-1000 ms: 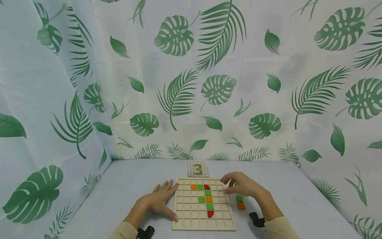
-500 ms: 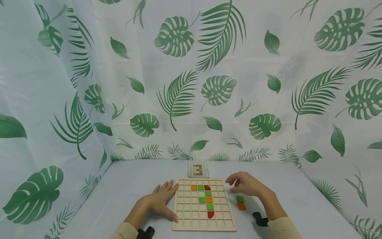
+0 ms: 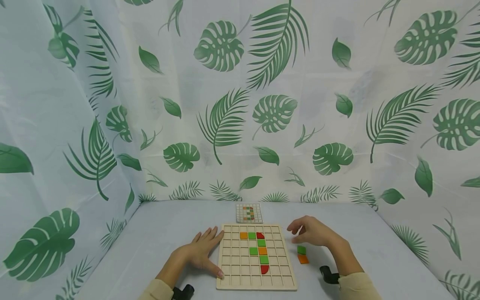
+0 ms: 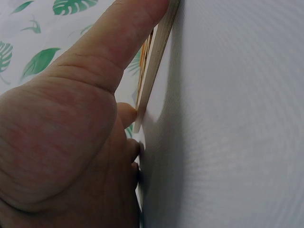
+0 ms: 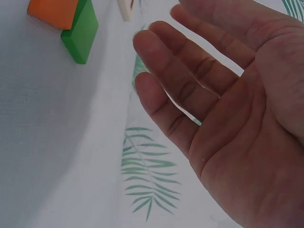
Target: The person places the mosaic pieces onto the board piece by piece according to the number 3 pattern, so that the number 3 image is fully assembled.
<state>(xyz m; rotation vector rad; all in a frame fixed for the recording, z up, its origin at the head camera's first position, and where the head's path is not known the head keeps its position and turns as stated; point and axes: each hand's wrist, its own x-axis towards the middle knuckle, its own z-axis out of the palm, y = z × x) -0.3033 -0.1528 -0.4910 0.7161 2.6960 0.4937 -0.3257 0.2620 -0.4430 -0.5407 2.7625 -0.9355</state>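
Observation:
A wooden grid board (image 3: 234, 266) lies flat on the table, with orange, green and red tiles set in several of its squares. My left hand (image 3: 202, 251) rests spread at the board's left side, thumb and fingertips touching the edge; the left wrist view shows the thumb (image 4: 128, 28) against the board's side (image 4: 156, 61). Off the board's right edge hovers my right hand (image 3: 313, 232), fingers loosely bent and holding nothing. Below it lie a loose green tile (image 3: 301, 250) and an orange tile (image 3: 303, 259), which touch each other in the right wrist view.
Behind the board lies a small card (image 3: 249, 213) printed with a grid and a coloured figure like a 3. A leaf-patterned curtain (image 3: 240, 125) closes off the back and sides of the white table (image 3: 165, 221).
My right hand has moved to the right, from over the board's right edge to beside it. The left hand, the board and the tiles have stayed in place.

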